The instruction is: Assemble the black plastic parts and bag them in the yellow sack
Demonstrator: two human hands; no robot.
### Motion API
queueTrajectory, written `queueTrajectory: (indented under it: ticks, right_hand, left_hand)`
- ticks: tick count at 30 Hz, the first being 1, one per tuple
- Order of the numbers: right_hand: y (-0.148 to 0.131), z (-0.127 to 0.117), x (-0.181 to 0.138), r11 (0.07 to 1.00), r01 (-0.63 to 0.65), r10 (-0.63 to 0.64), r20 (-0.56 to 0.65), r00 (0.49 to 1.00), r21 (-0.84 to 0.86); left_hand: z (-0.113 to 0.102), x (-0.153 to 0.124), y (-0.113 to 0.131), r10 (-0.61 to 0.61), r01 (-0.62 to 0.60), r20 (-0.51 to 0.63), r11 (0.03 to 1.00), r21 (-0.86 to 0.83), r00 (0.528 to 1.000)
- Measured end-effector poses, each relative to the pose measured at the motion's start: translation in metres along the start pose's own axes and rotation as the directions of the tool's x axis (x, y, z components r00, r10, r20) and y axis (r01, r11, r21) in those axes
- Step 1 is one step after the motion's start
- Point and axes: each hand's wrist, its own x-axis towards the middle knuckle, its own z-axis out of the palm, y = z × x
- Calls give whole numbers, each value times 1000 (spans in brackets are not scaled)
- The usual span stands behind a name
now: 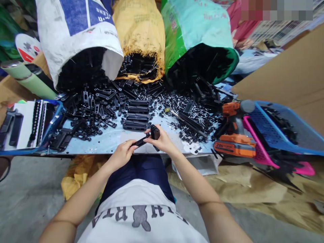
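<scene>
Close to the table's front edge, my left hand pinches one end of a long black plastic part. My right hand is closed around a thicker black plastic piece held upright, its fingertips meeting the far end of the long part. Whether the two pieces are joined I cannot tell. Just beyond my hands lies a stack of similar long black parts, set side by side in a row. Loose black plastic parts are heaped to the left, and silver screws or pins are scattered to the right.
Three sacks stand at the back: white, yellow and green, mouths facing me. An orange cordless drill and a blue basket are at right. Another basket and a green flask are at left.
</scene>
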Motion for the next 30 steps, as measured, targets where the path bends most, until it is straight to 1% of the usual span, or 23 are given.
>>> queueTrajectory:
  ticks: [2, 3, 4, 7, 9, 10, 12, 13, 14, 15, 16, 17, 18, 19, 20, 21, 22, 23, 25, 26, 28, 29, 30]
  right_hand:
    - [2, -1, 0, 999, 23, -21, 52, 998, -41]
    - [3, -1, 0, 997, 34, -30, 54, 998, -70]
    - [4, 0, 0, 994, 41, -38, 31, 999, -104]
    - [8, 5, -2, 977, 42, -66, -110, 992, -211]
    - [12, 13, -4, 973, 61, -107, -200, 974, -221]
    - [13, 18, -4, 976, 80, -131, -254, 958, -201]
    - [16, 29, -5, 981, 128, -174, -382, 908, -143]
    - [17, 33, -6, 983, 147, -181, -433, 883, -112]
    - [17, 36, -6, 985, 154, -170, -453, 875, -72]
    - [16, 37, -6, 989, 146, -138, -428, 893, -14]
    - [15, 37, -7, 991, 120, -89, -359, 929, 63]
    - [14, 35, -8, 985, 78, -37, -256, 966, 153]
    - [13, 33, -9, 970, 32, 4, -145, 989, 242]
    - [12, 30, -9, 948, -8, 25, -49, 998, 319]
    - [11, 27, -10, 927, -32, 29, 15, 999, 375]
    - [10, 26, -10, 914, -37, 23, 38, 999, 404]
    - [10, 26, -10, 915, -25, 16, 27, 1000, 402]
    - [10, 28, -11, 932, -5, 8, -7, 1000, 362]
    - [10, 35, -12, 983, 36, -17, -109, 994, 179]
    - [11, 39, -13, 997, 53, -43, -159, 986, 61]
    - [11, 38, -17, 980, 91, -129, -219, 967, -176]
    - [10, 30, -20, 949, 121, -196, -241, 951, -292]
    - [8, 16, -24, 900, 144, -277, -284, 918, -412]
  left_hand:
    - [-2, 0, -1, 37, -37, 10, 999, 19, 999]
    - [-4, 0, -2, 46, -46, 10, 999, 21, 999]
    - [-5, -1, -2, 44, -44, 3, 999, 17, 999]
    - [-5, 0, -5, -20, 19, -28, 999, -43, 999]
    - [-1, 4, -8, -101, 90, -51, 978, -186, 994]
    - [2, 6, -10, -154, 131, -54, 945, -299, 987]
    - [7, 12, -14, -257, 197, -36, 817, -541, 966]
    - [9, 15, -17, -295, 217, -19, 744, -631, 955]
    - [10, 17, -19, -317, 234, 5, 688, -687, 948]
    - [10, 18, -21, -321, 250, 37, 656, -712, 946]
    - [8, 17, -22, -309, 269, 79, 640, -719, 948]
    - [5, 16, -23, -283, 288, 132, 633, -718, 950]
    - [2, 14, -24, -244, 304, 189, 629, -715, 951]
    - [-2, 12, -24, -199, 310, 238, 627, -715, 951]
    - [-5, 10, -23, -157, 304, 265, 630, -715, 951]
    - [-7, 8, -21, -134, 286, 263, 644, -710, 955]
    - [-8, 6, -20, -129, 257, 232, 672, -694, 964]
    - [-8, 5, -18, -136, 222, 180, 716, -661, 974]
    - [-4, 5, -17, -154, 147, 32, 833, -534, 988]
    - [-2, 5, -18, -166, 127, -54, 894, -429, 985]
    - [-1, 7, -23, -193, 153, -208, 969, -193, 959]
    - [-3, 8, -28, -207, 185, -267, 977, -106, 941]
    - [-8, 9, -33, -233, 235, -321, 971, -33, 918]
